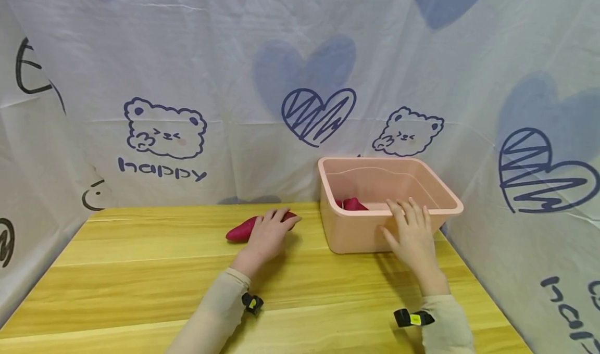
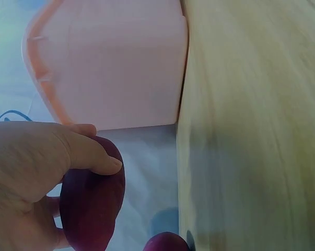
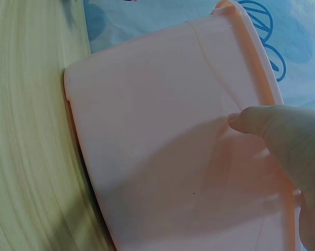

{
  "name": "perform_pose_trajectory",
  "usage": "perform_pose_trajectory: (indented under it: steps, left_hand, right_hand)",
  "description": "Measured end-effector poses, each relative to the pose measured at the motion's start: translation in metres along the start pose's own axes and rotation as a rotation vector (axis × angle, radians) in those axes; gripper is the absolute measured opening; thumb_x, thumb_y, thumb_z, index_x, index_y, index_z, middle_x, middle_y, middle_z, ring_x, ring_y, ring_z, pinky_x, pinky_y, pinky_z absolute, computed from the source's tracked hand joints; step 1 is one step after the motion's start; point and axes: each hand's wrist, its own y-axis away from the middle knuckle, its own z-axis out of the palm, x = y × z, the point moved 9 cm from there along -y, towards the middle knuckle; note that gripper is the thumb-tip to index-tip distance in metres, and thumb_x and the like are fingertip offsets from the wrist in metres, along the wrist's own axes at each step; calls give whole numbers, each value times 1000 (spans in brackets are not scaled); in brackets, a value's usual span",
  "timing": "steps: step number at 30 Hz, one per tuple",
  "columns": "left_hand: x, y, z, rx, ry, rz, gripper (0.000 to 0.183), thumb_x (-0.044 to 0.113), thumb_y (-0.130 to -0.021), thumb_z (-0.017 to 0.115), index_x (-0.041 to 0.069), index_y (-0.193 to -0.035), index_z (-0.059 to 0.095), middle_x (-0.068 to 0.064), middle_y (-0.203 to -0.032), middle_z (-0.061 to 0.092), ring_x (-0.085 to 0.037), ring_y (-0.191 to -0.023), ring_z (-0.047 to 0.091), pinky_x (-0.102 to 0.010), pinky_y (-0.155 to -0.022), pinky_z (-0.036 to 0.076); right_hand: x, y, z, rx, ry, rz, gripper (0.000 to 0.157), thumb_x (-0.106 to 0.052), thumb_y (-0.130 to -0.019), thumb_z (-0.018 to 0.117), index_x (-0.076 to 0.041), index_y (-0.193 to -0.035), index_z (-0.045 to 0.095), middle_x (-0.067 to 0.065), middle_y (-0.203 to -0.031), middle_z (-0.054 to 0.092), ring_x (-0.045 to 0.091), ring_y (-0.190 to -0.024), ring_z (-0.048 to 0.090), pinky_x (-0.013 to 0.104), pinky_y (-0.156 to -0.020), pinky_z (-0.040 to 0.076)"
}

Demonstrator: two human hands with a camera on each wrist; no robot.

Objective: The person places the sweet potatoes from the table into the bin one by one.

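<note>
My left hand (image 1: 269,237) grips a dark red sweet potato (image 2: 94,201), thumb over one side and fingers round the other; in the left wrist view it appears raised off the table. The rounded end of a second red sweet potato (image 2: 166,242) shows below it, near the tabletop. In the head view, red shows on both sides of the left hand. My right hand (image 1: 414,237) holds the near rim of a pink plastic bin (image 1: 356,234), fingers over the edge, thumb (image 3: 246,119) against the outer wall. Inside the bin lie red pieces (image 1: 354,204), partly hidden by the front wall.
The bin stands at the back right of a wooden table (image 1: 140,281). A pale cloth (image 1: 244,151) with hearts and bear drawings hangs right behind the table and along both sides.
</note>
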Motion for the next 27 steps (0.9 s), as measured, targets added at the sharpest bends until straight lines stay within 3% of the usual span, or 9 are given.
perform_pose_trajectory:
  steps: [10, 27]
  left_hand:
    - [4, -6, -6, 1, 18, 3, 44, 10, -96, 57, 29, -136, 57, -11, -145, 49, -38, -129, 47, -58, -97, 45]
    - [8, -24, -35, 35, -39, 15, 48, 9, -94, 60, 30, -137, 56, -9, -145, 49, -34, -128, 46, -55, -96, 45]
  right_hand:
    - [2, 3, 2, -1, 1, 8, 65, -25, -81, 76, -10, -138, 48, 24, -131, 52, 44, -135, 36, 63, -114, 19]
    - [1, 1, 1, 15, 6, -6, 65, -26, -80, 76, -10, -137, 49, 24, -131, 52, 45, -134, 37, 63, -114, 20]
